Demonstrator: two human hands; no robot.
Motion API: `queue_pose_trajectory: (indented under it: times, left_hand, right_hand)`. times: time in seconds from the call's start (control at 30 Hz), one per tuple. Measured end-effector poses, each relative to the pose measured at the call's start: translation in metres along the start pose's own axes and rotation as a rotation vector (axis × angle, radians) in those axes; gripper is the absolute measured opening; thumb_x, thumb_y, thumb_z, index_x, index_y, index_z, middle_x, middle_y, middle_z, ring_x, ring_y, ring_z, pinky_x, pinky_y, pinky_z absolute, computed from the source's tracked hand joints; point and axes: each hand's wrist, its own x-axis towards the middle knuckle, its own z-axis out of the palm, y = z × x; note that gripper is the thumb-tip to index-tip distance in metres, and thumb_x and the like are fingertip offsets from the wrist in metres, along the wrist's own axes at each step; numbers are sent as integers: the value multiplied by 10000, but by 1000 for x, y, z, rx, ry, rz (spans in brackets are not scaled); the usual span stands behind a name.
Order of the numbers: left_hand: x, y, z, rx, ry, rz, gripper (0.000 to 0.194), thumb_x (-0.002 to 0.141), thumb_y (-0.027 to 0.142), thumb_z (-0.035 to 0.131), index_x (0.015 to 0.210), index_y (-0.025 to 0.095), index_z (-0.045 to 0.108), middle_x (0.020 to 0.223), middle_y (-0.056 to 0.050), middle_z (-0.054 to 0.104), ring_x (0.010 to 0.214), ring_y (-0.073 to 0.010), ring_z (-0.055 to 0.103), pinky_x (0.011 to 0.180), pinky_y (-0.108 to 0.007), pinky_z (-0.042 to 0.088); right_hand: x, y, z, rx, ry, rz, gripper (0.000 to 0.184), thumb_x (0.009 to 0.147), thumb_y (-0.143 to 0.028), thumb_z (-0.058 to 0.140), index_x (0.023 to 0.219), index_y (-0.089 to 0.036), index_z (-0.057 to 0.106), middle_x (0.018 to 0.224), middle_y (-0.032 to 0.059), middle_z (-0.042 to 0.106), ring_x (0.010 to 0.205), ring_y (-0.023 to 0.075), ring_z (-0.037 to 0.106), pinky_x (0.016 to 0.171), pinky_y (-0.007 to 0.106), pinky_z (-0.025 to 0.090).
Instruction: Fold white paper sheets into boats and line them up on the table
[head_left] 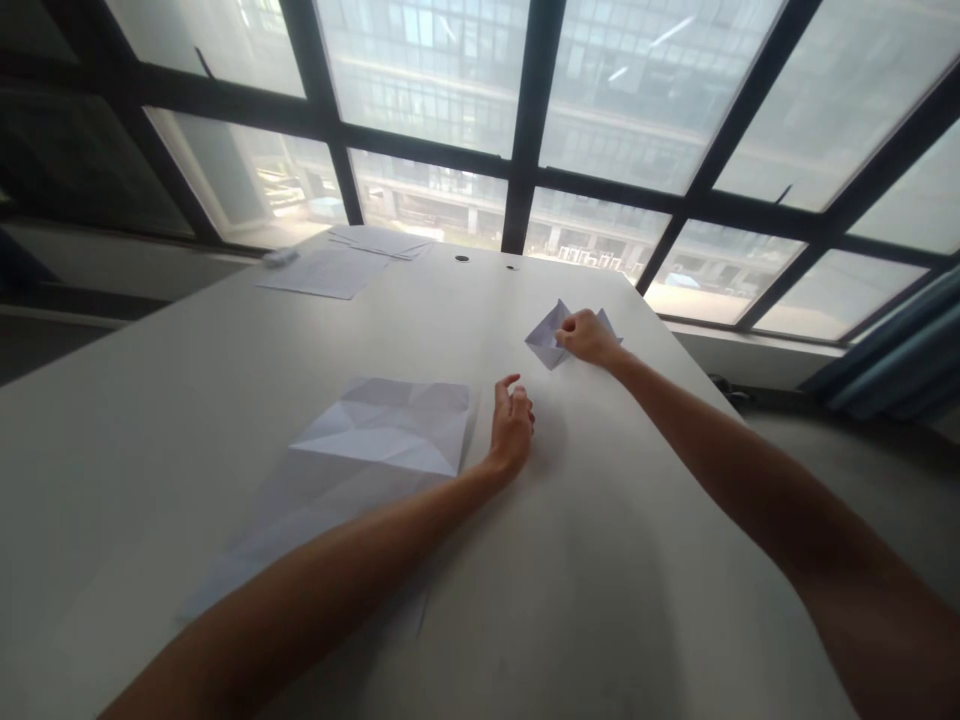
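Note:
My right hand (589, 336) is closed on a small folded paper piece (547, 335) with pointed corners, at the right side of the table. The hand covers the middle of the piece. Beside the creased sheet, my left hand (513, 425) hovers over or rests on the table with its fingers loosely bent and apart, holding nothing. The large creased white sheet (390, 430) lies left of that hand, and my left forearm crosses over its lower part.
Several white paper sheets (330, 272) lie at the far left of the white table (150, 420), near a small pale object (280, 257). Two round dark-rimmed holes show near the far edge. Dark-framed windows (531, 130) stand beyond, and a blue curtain (892, 345) hangs at right.

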Motion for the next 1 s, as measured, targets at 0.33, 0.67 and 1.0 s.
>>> queue_pose_trajectory:
  times: [0.33,0.67,1.0]
  left_hand:
    - [-2,-13,2,198,-68,51,320,984,300,402,1286,218,470,677,59,425,570,-116,423,533,-215,328]
    - [-6,-9,4,196,-104,74,324,976,269,416,1289,211,473,681,56,442,603,-122,448,584,-230,347]
    - [-16,7,-3,264,-257,249,251,957,252,423,1150,202,575,636,64,421,550,-105,387,538,-219,309]
  right_hand:
    - [120,-3,42,-53,-168,142,76,757,-166,722,734,-94,724,720,101,695,707,188,641,671,285,497]
    - [143,-5,50,-5,-197,177,175,832,-202,685,742,-57,727,657,100,685,592,144,589,596,288,497]
    - [112,2,5,99,-49,86,155,852,-185,671,815,-48,732,787,133,738,713,156,656,696,268,517]
